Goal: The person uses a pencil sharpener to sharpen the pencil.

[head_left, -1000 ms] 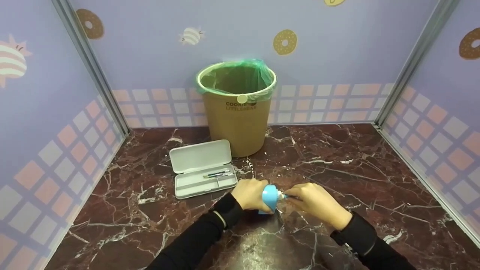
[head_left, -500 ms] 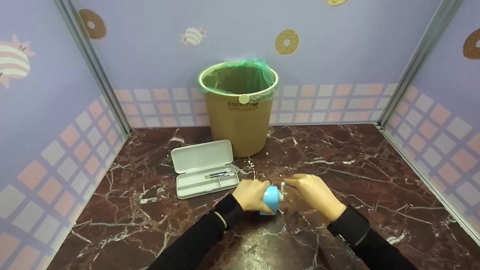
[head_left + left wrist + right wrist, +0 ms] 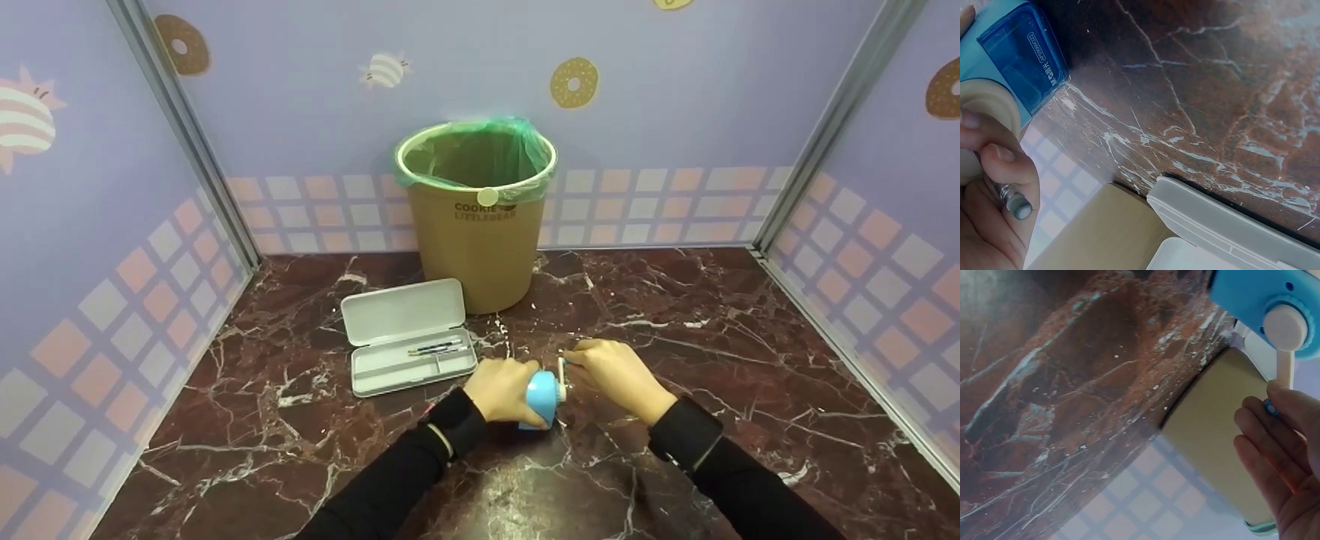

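Two black sleeves (image 3: 390, 484) are reaching in from the near edge over a dark red marbled table (image 3: 720, 480). The left hand (image 3: 501, 390) is curling its fingers round a pencil (image 3: 1016, 203), whose metal-capped end is poking out between them, and is bracing against the light blue pencil sharpener (image 3: 541, 394); how firmly it is gripping the body itself is hard to tell. The sharpener is sitting on the table between the two hands, its clear blue drawer (image 3: 1027, 56) facing the left wrist camera. The right hand (image 3: 619, 375) is pinching the small blue knob (image 3: 1271, 408) at the end of the cream crank (image 3: 1285, 368) between thumb and forefinger, its other fingers bending loosely, and the crank is pointing away from the person. Just beyond the left hand, a pale pencil case (image 3: 403, 311) is lying open with its lid leaning back; slim pencils (image 3: 436, 348) are resting towards the right in its back compartment. Behind it, a tan bin (image 3: 480, 259) is standing upright, a green bag (image 3: 529, 154) lining it and folding over the rim. Farthest off, a lilac wall (image 3: 675, 82) is showing doughnuts, a sweet and pink-and-white squares.
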`<state>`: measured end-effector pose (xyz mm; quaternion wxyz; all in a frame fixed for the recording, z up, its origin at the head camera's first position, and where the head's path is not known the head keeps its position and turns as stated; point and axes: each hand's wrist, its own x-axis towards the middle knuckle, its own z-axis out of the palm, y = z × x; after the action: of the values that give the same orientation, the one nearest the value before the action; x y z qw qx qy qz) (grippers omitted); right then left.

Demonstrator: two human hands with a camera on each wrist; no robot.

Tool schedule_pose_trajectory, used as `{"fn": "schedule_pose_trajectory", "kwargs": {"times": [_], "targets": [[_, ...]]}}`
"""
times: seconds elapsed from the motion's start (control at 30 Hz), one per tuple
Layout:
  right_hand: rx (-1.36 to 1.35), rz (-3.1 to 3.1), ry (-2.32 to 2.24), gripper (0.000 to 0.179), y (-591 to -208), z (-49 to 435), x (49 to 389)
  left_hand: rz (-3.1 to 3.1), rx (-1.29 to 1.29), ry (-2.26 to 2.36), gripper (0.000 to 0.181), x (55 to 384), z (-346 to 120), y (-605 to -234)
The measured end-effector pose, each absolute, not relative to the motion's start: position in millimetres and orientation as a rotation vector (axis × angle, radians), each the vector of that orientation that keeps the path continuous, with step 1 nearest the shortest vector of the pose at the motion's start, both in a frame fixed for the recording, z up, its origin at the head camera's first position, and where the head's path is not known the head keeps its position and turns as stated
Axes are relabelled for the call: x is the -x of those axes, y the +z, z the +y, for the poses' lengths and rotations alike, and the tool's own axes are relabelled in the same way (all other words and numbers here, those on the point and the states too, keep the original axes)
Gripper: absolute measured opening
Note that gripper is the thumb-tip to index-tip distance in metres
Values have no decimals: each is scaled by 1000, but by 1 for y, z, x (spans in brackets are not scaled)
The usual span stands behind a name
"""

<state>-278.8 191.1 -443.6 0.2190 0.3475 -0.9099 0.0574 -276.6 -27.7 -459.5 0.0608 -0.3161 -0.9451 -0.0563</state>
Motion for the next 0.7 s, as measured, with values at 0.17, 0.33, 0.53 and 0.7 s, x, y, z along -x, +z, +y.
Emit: {"fn": "schedule_pose_trajectory", "kwargs": {"times": [0.17, 0.33, 0.53, 0.7], "targets": [[-985, -2506, 165, 11, -450, 191, 284, -2858, 955, -168, 68, 276, -28, -459], [-993, -2535, 186, 9, -458, 190, 288, -2846, 949, -160, 68, 276, -28, -460], [-1033, -2596, 227, 11, -469, 192, 291, -2835, 948, -167, 66, 276, -28, -462], [-1063, -2604, 242, 10, -474, 194, 292, -2818, 942, -174, 66, 274, -28, -462]]}}
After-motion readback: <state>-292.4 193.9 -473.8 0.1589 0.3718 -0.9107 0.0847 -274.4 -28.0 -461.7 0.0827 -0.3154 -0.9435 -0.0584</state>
